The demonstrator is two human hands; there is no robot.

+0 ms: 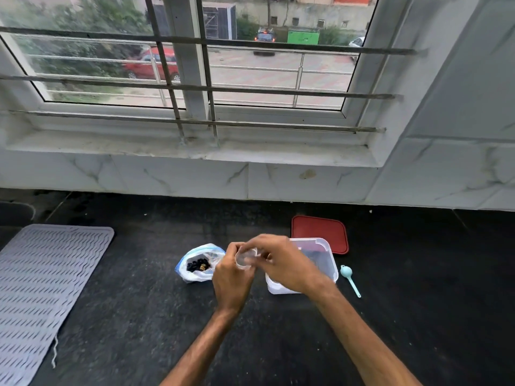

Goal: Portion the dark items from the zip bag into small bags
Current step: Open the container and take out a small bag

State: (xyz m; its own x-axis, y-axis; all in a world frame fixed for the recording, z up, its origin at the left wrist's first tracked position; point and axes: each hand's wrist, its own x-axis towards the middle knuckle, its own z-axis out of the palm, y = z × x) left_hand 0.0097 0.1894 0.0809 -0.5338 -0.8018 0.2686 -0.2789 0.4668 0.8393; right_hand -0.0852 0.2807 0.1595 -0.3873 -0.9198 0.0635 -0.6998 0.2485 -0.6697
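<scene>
Hiding tub (328,263) (clear), hands (231,280) (287,263) pinch small bag (245,259); scoop (349,278) beside.

Your left hand (231,277) and right hand (284,263) hold a small clear bag (246,259) between them above the dark surface (278,344). The zip bag (198,263) of dark items (198,265) lies open just to their left. A clear tub (326,260) sits behind your right hand.

No lettering, label, brand or number is legible anywhere: not on the zip bag (191,275), the clear tub (327,260), or the red lid (317,228) at its 12 o'clock.
</scene>
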